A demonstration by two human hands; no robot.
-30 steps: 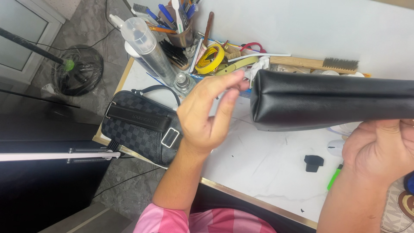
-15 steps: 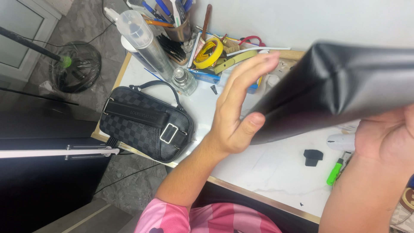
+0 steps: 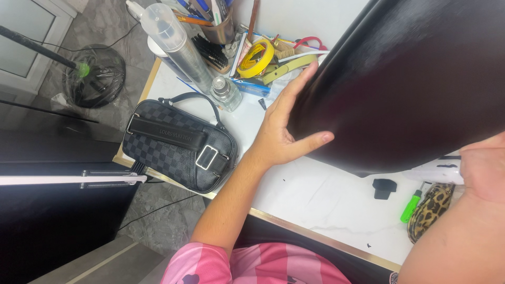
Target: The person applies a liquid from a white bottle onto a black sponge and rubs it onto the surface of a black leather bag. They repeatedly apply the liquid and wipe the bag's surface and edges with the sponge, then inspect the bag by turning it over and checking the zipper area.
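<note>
Holding the big black leather bag (image 3: 415,84) up over the table, we've got it lifted close to the camera so it fills the upper right of the view. Our left hand (image 3: 284,131) is laid flat against its left side, fingers (image 3: 297,87) straight and pressed together, thumb stuck out underneath along the lower edge. Our right hand (image 3: 481,168) props up the other end from below, but only the heel of it shows, so we can't tell how the fingers are set.

For doing this bit well, we reckon the flat palm is the right idea: broad contact, no nails digging in, and the thumb as a ledge so the leather doesn't sag or crease. We'd keep it clear of the clutter below too.

Underneath, the white table (image 3: 315,200) has a small black clip (image 3: 384,187), a green-handled tool (image 3: 410,206) and a leopard-print thing (image 3: 431,210) near the right side. Off to the left sits a dark checkered handbag (image 3: 179,144) with a buckle, right at the table edge. Behind it there's a clear tube (image 3: 176,39), a small glass bottle (image 3: 225,93), a roll of yellow tape (image 3: 255,58), red-handled scissors (image 3: 313,42) and a cup of brushes and pens (image 3: 215,21). A black fan base (image 3: 94,76) sits on the floor.
</note>
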